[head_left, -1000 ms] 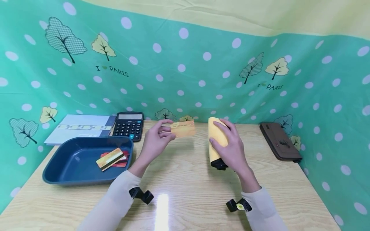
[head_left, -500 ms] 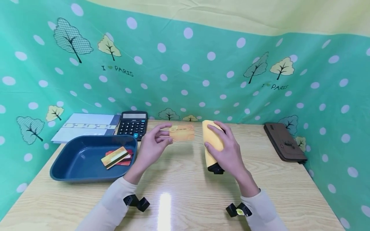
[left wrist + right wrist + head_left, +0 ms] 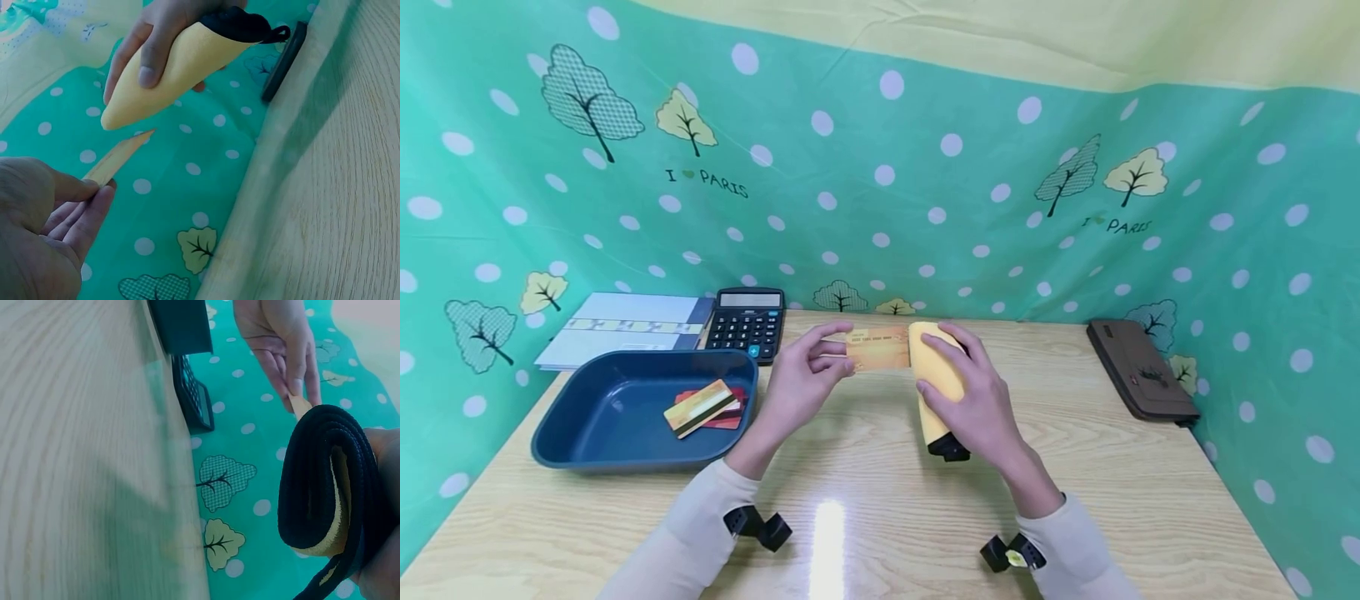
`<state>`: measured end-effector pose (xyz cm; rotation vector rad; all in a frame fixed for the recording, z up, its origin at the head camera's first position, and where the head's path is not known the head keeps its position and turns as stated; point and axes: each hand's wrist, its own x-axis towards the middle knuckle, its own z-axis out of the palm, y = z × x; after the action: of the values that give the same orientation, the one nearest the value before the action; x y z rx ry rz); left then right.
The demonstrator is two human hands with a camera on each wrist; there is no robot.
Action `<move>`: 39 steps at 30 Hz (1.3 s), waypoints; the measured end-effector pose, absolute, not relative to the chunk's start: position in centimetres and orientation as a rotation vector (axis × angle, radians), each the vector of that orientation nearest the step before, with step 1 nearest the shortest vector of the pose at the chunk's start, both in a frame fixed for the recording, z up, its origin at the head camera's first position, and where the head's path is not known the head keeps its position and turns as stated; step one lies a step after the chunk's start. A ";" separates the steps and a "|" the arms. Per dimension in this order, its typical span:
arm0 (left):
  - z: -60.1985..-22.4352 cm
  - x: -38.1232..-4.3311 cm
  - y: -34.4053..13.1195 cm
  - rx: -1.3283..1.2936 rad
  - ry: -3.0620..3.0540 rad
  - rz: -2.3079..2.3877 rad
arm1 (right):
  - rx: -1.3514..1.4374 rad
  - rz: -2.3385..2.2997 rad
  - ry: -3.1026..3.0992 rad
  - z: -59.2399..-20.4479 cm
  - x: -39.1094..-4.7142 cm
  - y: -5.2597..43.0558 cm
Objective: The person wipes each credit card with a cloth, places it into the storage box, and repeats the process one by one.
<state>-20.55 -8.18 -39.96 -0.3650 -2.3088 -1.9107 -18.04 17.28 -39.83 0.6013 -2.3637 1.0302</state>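
Observation:
My left hand [image 3: 805, 371] pinches an orange bank card [image 3: 878, 348] by its left end, between thumb and fingers, raised over the table. My right hand [image 3: 973, 400] grips a folded yellow cloth [image 3: 934, 392] with black edging, its thumb and fingers wrapped over the bundle. The card's right end comes right up to the cloth's left side in the head view. From the left wrist, the card [image 3: 119, 159] shows nearly edge-on, just below the cloth's tip. In the right wrist view, the black edging [image 3: 312, 469] shows rolled layers and a hanging loop.
A dark blue basin [image 3: 572, 458] at left holds a gold card [image 3: 700, 409] lying over red ones [image 3: 724, 422]. Behind stand a black calculator [image 3: 747, 327] and a pale folder [image 3: 632, 310]. A brown zipped case [image 3: 1142, 371] lies far right. A green dotted curtain [image 3: 880, 242] backs the wooden table.
My right hand has brought the cloth leftward to the card, closing the gap between them. The left hand keeps its pinch on the card and has shifted only slightly. The head view has turned a little.

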 end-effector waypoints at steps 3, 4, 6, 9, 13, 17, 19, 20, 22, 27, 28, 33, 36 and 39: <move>-39.9 -20.5 -8.1 -0.381 -2.291 -1.970 | 0.602 1.027 -2.375 -39.9 -18.0 17.1; -39.8 -20.5 -8.0 -0.382 -2.284 -2.006 | 0.601 1.024 -2.379 -40.0 -18.0 17.1; -39.7 -20.5 -8.0 -0.376 -2.269 -2.094 | 0.597 1.016 -2.386 -40.1 -18.0 17.0; -39.6 -20.5 -8.0 -0.346 -2.241 -2.227 | 0.591 1.007 -2.394 -40.1 -18.0 17.0; -39.6 -20.4 -7.8 -0.328 -2.200 -2.325 | 0.593 1.006 -2.395 -40.1 -17.9 16.8; -39.6 -20.2 -7.4 -0.350 -2.158 -2.392 | 0.605 1.016 -2.400 -40.1 -17.7 16.7; -39.6 -20.0 -7.3 -0.361 -2.139 -2.420 | 0.614 1.021 -2.399 -40.1 -17.6 16.6; -39.6 -20.0 -7.2 -0.365 -2.125 -2.434 | 0.619 1.023 -2.398 -40.1 -17.6 16.5; -39.7 -19.9 -7.0 -0.377 -2.104 -2.449 | 0.630 1.023 -2.390 -40.0 -17.5 16.3; -40.0 -19.7 -6.6 -0.414 -2.059 -2.479 | 0.671 1.008 -2.360 -40.0 -17.3 15.8; -40.1 -19.7 -6.6 -0.413 -2.050 -2.485 | 0.679 1.007 -2.355 -40.0 -17.2 15.7; -40.3 -19.5 -6.3 -0.389 -2.048 -2.482 | 0.693 1.004 -2.339 -40.1 -17.0 15.4; -40.2 -19.4 -6.1 -0.367 -2.070 -2.464 | 0.699 1.002 -2.338 -40.1 -16.9 15.2; -40.3 -19.3 -5.9 -0.354 -2.081 -2.456 | 0.707 0.996 -2.348 -40.3 -16.8 15.0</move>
<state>-19.27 -5.95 -40.31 -0.3543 -2.0806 -2.4557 -16.78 15.02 -40.25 0.7072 -2.3478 0.9959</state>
